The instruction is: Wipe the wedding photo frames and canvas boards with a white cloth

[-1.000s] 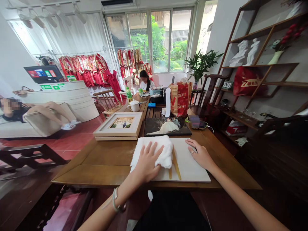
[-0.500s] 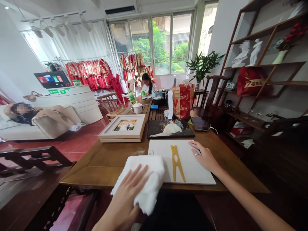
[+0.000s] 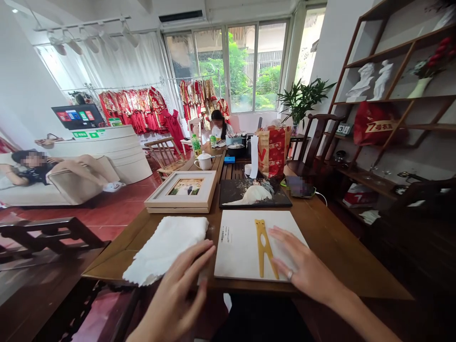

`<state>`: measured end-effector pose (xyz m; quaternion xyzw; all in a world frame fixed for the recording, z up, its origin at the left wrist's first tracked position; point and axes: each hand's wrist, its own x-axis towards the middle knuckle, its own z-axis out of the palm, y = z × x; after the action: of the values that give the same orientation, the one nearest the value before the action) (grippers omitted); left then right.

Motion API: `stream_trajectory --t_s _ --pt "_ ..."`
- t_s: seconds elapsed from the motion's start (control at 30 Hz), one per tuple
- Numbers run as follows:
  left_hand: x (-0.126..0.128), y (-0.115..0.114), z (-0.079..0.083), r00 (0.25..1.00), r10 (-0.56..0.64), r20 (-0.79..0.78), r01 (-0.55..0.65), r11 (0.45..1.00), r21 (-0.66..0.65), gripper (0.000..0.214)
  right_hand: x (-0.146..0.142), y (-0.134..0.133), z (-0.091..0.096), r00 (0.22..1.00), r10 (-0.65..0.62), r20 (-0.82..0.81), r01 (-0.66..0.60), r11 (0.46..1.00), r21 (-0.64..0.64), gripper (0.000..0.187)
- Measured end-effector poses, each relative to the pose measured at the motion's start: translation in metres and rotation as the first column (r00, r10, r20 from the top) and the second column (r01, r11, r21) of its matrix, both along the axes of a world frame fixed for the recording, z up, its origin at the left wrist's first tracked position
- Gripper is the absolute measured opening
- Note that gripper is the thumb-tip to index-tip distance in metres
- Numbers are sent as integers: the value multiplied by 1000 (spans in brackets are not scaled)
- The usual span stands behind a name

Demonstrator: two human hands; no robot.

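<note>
A white board [image 3: 242,242] lies flat at the near edge of the wooden table [image 3: 331,237], with a yellow wooden stand piece [image 3: 265,247] on its back. My right hand [image 3: 302,266] rests open on the board's right part, fingers spread beside the yellow piece. A white cloth [image 3: 167,247] lies on the table left of the board. My left hand [image 3: 178,294] hovers open just right of the cloth's near corner, holding nothing.
Beyond the board lie a dark photo print [image 3: 252,194] and a stack of light wooden picture frames [image 3: 181,190]. A phone [image 3: 301,187], a red bag [image 3: 272,149] and a teapot [image 3: 204,160] stand further back. A person sits at the table's far end, another lies on a sofa at left.
My left hand slid the cloth off the board to the left, set it on the table and let go. My right hand moved nearer along the board.
</note>
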<state>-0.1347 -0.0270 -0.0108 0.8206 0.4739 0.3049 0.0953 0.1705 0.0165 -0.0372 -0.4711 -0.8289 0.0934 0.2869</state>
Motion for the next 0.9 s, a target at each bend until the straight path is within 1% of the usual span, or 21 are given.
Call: stream_trajectory --t_s 0.03,0.07,0.1,0.13,0.2,0.27,0.3,0.33,0.37,0.4,0.47,0.53,0.6,0.63,0.7,0.8,0.9 --pt "13 1 -2 994 7 108 1 997 -74 51 -8 -8 2 999 28 37 -27 999 -34 54" --pt "24 4 -5 974 39 225 2 984 -179 50 -15 -15 2 997 35 67 -31 998 -62 60" --pt "33 10 -8 933 101 344 9 953 -301 51 -22 -19 2 994 35 104 -26 996 -88 65" --pt "40 17 -10 870 186 456 27 906 -422 54 -27 -23 0 989 40 144 -25 994 -103 68" --pt "45 32 -12 695 377 612 118 780 -614 62 -34 -26 -5 979 33 201 -12 994 -105 74" --pt "44 43 -8 504 548 668 234 658 -715 65 -36 -26 -11 973 15 230 4 996 -84 77" --pt "43 46 -5 422 614 667 278 612 -740 65 -35 -26 -14 971 3 239 13 998 -69 77" --pt "42 47 -1 360 666 654 311 575 -757 66 -34 -26 -16 970 -6 245 20 998 -51 77" --pt "41 47 2 319 701 638 330 548 -768 66 -32 -26 -17 968 -14 251 22 999 -31 78" --pt "41 46 5 295 725 623 335 532 -778 66 -31 -27 -18 966 -17 259 20 1000 -8 78" --pt "42 43 7 290 745 601 321 516 -794 63 -28 -29 -19 962 -21 274 8 999 50 77" --pt "43 39 7 320 733 600 336 504 -795 56 -28 -32 -19 959 -30 281 -3 993 118 71" --pt "44 34 7 353 678 644 403 511 -759 48 -29 -35 -19 960 -43 276 -9 983 184 64" --pt "45 31 7 357 645 676 437 524 -731 45 -30 -36 -18 962 -46 268 -11 978 210 62" --pt "45 23 9 332 603 725 457 570 -683 42 -32 -38 -18 967 -47 249 -15 970 242 66" --pt "46 9 11 285 596 751 387 644 -659 41 -34 -38 -19 976 -63 208 3 961 278 78" --pt "51 5 8 282 529 800 334 728 -599 44 -30 -34 -19 989 -49 139 -4 934 357 84"
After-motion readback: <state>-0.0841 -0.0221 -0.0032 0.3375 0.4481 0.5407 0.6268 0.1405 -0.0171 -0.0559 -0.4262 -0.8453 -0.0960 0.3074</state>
